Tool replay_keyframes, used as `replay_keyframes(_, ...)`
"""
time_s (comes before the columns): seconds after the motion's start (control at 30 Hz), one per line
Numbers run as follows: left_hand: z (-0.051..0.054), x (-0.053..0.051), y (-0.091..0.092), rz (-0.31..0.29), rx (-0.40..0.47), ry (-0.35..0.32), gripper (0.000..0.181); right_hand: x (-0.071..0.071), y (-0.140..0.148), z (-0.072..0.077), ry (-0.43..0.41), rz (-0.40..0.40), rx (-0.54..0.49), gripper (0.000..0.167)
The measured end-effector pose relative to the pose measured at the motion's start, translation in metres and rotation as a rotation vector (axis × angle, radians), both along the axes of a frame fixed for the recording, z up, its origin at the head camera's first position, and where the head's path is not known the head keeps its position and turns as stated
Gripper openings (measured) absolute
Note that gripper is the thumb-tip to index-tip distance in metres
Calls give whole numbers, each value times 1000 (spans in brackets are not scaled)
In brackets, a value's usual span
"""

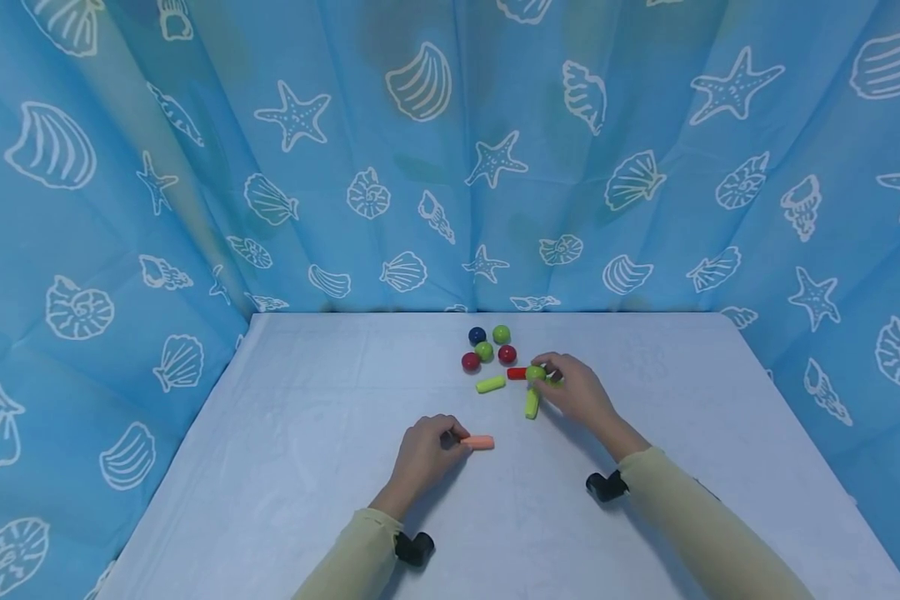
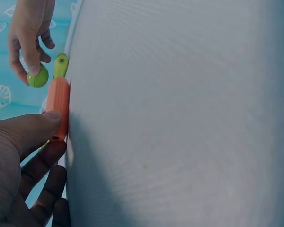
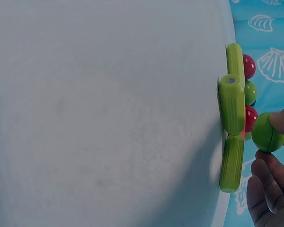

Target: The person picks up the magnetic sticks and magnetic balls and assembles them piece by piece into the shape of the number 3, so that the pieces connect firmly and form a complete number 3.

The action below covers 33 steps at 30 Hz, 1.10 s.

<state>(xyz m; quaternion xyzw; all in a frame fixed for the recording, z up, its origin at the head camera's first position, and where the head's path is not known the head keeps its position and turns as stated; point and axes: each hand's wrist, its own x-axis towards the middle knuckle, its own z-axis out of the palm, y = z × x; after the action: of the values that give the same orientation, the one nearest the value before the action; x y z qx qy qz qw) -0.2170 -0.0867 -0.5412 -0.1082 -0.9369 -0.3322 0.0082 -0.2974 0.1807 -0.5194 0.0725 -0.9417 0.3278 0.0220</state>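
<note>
My left hand point(image 1: 429, 454) pinches the left end of a short ridged orange rod point(image 1: 482, 442) between thumb and fingers, low over the table. In the left wrist view, the thumb lies on this orange rod point(image 2: 58, 101). Farther forward, my right hand point(image 1: 572, 390) holds a green ball point(image 1: 536, 374) between thumb and fingertips. The right wrist view shows the green ball point(image 3: 267, 132) held beside the green rods. Around that hand lie a red rod point(image 1: 517, 373), a green rod point(image 1: 532, 404) and another green rod point(image 1: 553, 382), partly hidden by the fingers.
Left of the red rod lies a green rod point(image 1: 491, 384). Behind are a dark blue ball point(image 1: 477, 336), two green balls point(image 1: 502, 334) and two red balls point(image 1: 507, 354). A blue shell-patterned curtain point(image 1: 435, 167) stands around the white table point(image 1: 330, 375).
</note>
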Motion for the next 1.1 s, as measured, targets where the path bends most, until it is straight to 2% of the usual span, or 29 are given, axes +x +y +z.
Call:
replay_keyframes(0.47,-1,-1,0,2,7,-15,9,15,-7,2,-17,32,-17,36)
replay_keyframes(1.1,-1,-1,0,5,12,-28,9,34,-14,-2,13,110,10,37)
